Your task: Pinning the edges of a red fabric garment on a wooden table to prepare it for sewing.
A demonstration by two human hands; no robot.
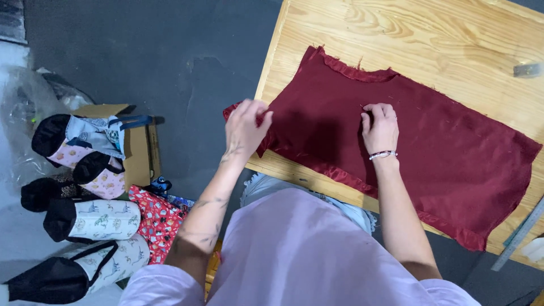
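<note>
Cloth: dark red fabric piece point(408, 147) lies spread flat on the wooden worktop point(430, 39), stretching from under the left hand, past the right hand and well beyond it; its near edge hangs just over the worktop's front.
Left hand point(245, 127): fingers pinched shut on the fabric's corner at the worktop's edge, lifting it slightly.
Right hand point(379, 127): curled, fingertips pressed down on the fabric's middle; a beaded bracelet point(383, 154) on the wrist. Whether it pinches anything, cannot tell.
Hands' spacing: well apart, fabric between them.
Far right of right hand: metal ruler point(518, 235) at the worktop's edge, apart from the fabric.
Left of left hand: on the floor, a cardboard box point(139, 153) and printed fabric bags point(93, 218), well apart from the hands.
</note>
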